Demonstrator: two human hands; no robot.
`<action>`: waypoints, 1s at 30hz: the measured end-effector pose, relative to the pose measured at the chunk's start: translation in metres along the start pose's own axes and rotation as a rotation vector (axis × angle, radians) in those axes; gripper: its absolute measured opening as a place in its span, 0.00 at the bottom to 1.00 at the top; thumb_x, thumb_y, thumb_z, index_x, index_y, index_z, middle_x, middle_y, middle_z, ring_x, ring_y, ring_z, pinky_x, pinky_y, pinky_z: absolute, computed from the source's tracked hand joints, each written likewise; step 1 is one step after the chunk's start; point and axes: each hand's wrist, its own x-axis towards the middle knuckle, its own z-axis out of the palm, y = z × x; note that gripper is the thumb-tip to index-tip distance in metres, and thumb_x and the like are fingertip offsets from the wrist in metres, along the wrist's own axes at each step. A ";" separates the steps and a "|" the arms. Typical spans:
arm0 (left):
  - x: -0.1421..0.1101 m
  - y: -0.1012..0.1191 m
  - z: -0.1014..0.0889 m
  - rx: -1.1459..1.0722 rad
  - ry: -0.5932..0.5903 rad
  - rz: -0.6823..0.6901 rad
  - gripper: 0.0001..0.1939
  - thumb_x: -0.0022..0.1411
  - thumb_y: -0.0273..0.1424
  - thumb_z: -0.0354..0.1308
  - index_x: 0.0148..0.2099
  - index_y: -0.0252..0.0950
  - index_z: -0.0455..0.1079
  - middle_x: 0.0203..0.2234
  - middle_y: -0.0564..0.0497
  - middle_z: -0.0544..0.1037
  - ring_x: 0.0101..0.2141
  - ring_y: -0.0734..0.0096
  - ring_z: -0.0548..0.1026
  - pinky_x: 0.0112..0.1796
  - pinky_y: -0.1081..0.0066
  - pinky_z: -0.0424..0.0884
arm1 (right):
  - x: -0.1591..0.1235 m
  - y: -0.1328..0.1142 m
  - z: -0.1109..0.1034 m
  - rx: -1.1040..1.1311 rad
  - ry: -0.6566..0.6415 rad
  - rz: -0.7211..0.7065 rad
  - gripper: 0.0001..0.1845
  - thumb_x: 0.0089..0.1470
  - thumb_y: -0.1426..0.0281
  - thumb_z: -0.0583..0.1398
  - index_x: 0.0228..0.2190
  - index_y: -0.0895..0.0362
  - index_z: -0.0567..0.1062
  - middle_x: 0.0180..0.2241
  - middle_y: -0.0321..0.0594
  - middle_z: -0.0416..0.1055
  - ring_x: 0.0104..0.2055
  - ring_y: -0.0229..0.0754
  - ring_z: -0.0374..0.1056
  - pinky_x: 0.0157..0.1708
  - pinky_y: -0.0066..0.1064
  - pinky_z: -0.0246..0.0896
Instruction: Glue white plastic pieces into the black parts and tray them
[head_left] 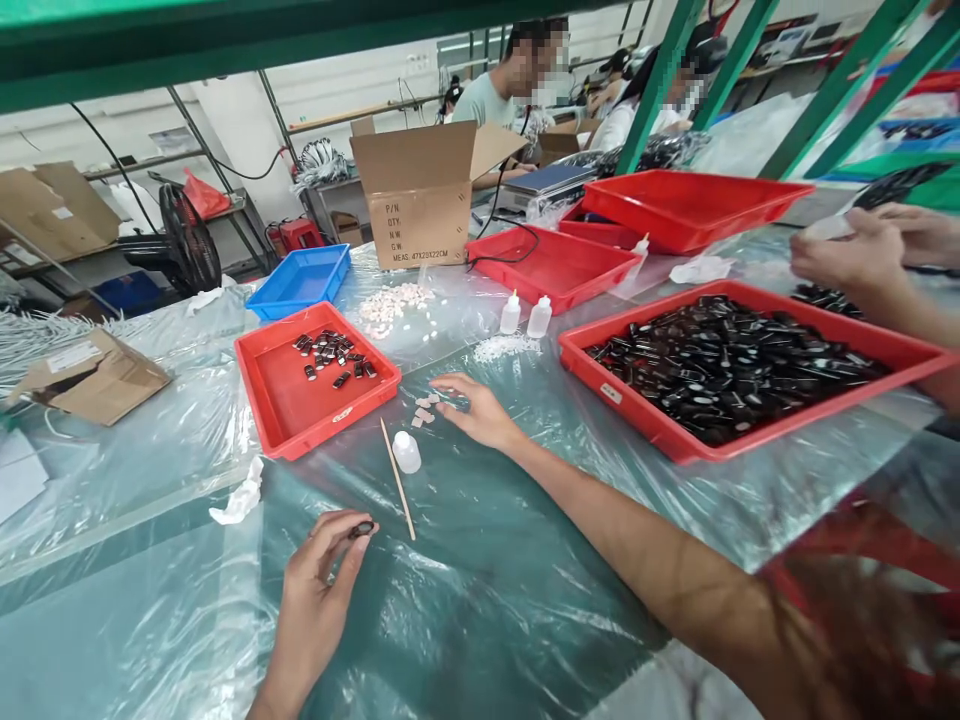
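Note:
Pinched between the thumb and fingers of my left hand (324, 575) is a small black part (362, 529), held above the sheeted table. My right hand (480, 412) reaches forward with thumb and fingers apart, close beside a few small pale pieces (424, 411); nothing shows between its fingers. Between my hands stands a small white bottle (406, 453), with a thin wooden stick (397, 480) lying alongside it. Just beyond, a red tray (274, 400) holds several small black parts (330, 352). A larger red tray (637, 415) to the right is heaped with black parts (735, 360).
Pale pieces (394, 308) lie scattered near a blue tray (274, 300). Two dropper bottles (525, 316) stand by white bits (506, 347). More red trays (547, 265) and a cardboard box (416, 200) are behind. Another person's hands (870, 245) work at right. Crumpled tissue (244, 495) lies left.

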 end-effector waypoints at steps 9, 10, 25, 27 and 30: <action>-0.004 -0.003 0.004 -0.035 -0.027 0.032 0.11 0.58 0.44 0.60 0.41 0.47 0.76 0.37 0.52 0.79 0.36 0.61 0.83 0.41 0.66 0.80 | 0.018 0.032 0.000 -0.343 -0.042 0.010 0.13 0.65 0.70 0.62 0.47 0.53 0.85 0.52 0.50 0.81 0.53 0.53 0.78 0.55 0.45 0.76; -0.005 -0.003 0.004 -0.026 -0.026 0.040 0.11 0.59 0.43 0.59 0.41 0.47 0.76 0.36 0.52 0.79 0.36 0.62 0.83 0.40 0.67 0.80 | 0.017 0.031 0.000 -0.365 -0.041 0.011 0.13 0.65 0.71 0.61 0.46 0.54 0.85 0.51 0.50 0.80 0.49 0.51 0.78 0.53 0.42 0.76; -0.007 0.001 0.004 0.040 -0.063 0.071 0.08 0.61 0.39 0.59 0.42 0.47 0.76 0.37 0.52 0.79 0.36 0.64 0.81 0.41 0.66 0.80 | 0.007 0.024 -0.010 -0.411 -0.023 0.002 0.10 0.64 0.73 0.61 0.42 0.54 0.82 0.47 0.46 0.81 0.37 0.42 0.74 0.40 0.32 0.68; -0.008 0.002 0.005 0.028 -0.065 0.068 0.08 0.61 0.39 0.59 0.42 0.47 0.76 0.37 0.52 0.79 0.36 0.64 0.81 0.41 0.66 0.80 | 0.006 0.020 -0.011 -0.357 -0.012 -0.014 0.09 0.64 0.73 0.61 0.40 0.55 0.83 0.44 0.45 0.82 0.38 0.41 0.75 0.41 0.30 0.69; -0.009 0.004 0.004 -0.011 -0.056 0.073 0.08 0.62 0.38 0.58 0.42 0.46 0.76 0.36 0.52 0.79 0.36 0.65 0.82 0.41 0.67 0.79 | 0.002 0.009 -0.013 -0.235 0.032 -0.035 0.12 0.68 0.70 0.59 0.45 0.58 0.83 0.43 0.45 0.80 0.39 0.38 0.76 0.43 0.29 0.71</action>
